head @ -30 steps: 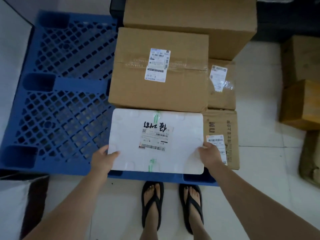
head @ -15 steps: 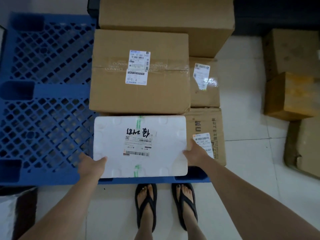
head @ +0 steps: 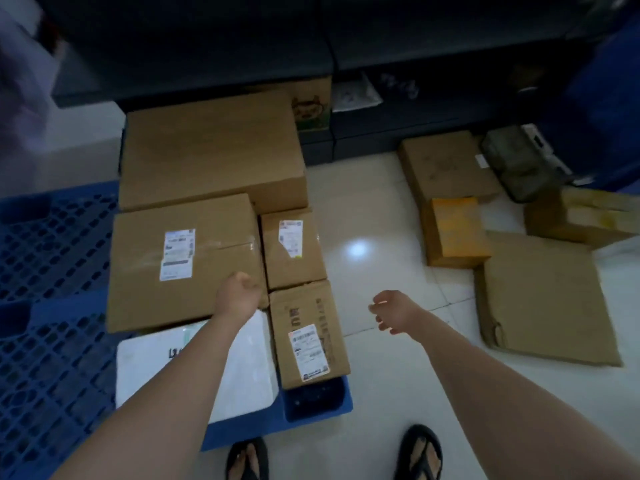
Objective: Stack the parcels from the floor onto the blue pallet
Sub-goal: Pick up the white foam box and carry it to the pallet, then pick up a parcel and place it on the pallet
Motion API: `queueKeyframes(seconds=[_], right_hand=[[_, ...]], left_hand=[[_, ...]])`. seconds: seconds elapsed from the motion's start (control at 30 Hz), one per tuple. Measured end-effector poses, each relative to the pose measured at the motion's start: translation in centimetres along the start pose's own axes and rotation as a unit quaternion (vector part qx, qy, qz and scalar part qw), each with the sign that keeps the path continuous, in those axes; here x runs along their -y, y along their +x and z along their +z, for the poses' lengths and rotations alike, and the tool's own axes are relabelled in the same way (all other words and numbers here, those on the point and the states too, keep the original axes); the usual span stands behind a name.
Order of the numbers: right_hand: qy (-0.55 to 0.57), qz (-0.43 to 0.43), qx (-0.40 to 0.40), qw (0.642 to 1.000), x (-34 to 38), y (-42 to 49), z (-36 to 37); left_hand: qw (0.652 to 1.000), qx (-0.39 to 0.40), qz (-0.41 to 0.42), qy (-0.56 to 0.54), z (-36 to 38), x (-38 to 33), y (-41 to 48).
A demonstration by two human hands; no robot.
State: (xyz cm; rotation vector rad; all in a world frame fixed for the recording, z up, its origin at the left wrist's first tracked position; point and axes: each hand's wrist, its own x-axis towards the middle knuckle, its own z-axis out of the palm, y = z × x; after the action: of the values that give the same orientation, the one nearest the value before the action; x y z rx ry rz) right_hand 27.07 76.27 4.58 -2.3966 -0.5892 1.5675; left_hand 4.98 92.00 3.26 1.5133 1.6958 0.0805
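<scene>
A: Both hands are empty; the left hand is loosely curled above the big labelled carton, the right hand is half open over the tiles. What's next?

B: Likely a parcel from the floor pile; the small yellow box is nearest; grip it at both sides, set it flush on the blue pallet.

A: The white foam box sits at the pallet's front edge; smooth, round-cornered; cartons are matte, taped.
</scene>
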Motion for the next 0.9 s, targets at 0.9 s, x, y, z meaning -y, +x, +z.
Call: queueKeyframes(seconds=[0.9], right_hand=[[0.324,0.235,-0.124,0.908,-24.7,24.2,-34.8]], left_hand=[[0.951,0.254,-0.139,-0.110,42.7,-29.2,7.9]])
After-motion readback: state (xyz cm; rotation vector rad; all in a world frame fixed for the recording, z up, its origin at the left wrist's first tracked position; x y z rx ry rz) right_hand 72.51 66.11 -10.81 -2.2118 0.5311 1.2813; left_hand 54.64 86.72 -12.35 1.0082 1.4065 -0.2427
